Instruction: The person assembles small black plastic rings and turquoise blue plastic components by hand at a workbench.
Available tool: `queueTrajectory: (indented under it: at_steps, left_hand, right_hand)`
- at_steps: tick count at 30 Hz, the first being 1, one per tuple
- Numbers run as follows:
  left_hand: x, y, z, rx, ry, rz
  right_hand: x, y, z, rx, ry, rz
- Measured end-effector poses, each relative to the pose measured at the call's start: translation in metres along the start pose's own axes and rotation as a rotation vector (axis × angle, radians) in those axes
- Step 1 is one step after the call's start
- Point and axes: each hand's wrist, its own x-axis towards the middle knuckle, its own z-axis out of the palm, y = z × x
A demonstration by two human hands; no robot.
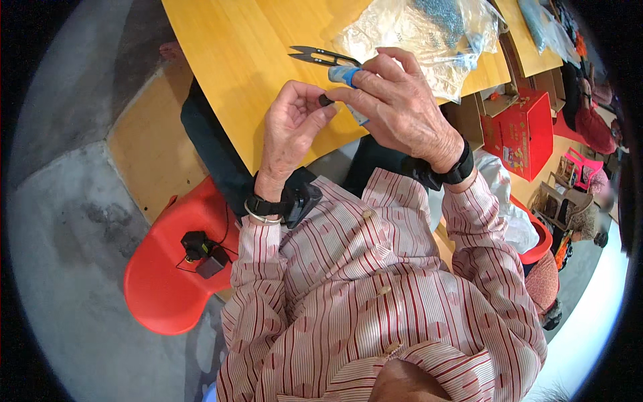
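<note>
Over the near edge of the yellow table (231,50), my left hand (289,127) is closed in a pinch. Between its thumb and fingertips is a small dark piece (326,100), too small to name. My right hand (402,100) meets it there, its fingertips at the piece. Black thread snips (315,56) stick out from the right hand with their blades pointing left, apart at the tips. A blue-and-white wrap (343,75) covers a finger of that hand. The snips' handles are mostly hidden by the fingers.
A clear plastic bag (429,40) with blue-grey bits lies on the table beyond my right hand. To the right stands a red box (519,130). A red chair (174,268) at my left holds small black devices (204,254) with a cable. Other people sit far right.
</note>
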Motion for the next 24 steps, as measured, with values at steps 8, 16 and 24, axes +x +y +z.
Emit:
queueTrajectory:
  at_steps: [8, 16, 24]
  left_hand:
    - [-0.006, -0.002, -0.004, 0.036, 0.044, 0.01]
    - [-0.005, -0.008, -0.008, 0.057, 0.079, 0.006]
    - [0.0, -0.009, -0.007, 0.033, 0.095, -0.038]
  right_hand:
    - [0.008, -0.007, -0.001, 0.083, -0.04, -0.003]
    - [0.043, 0.022, -0.006, 0.051, -0.013, 0.138]
    - [0.11, 0.09, 0.05, -0.126, 0.02, 0.173]
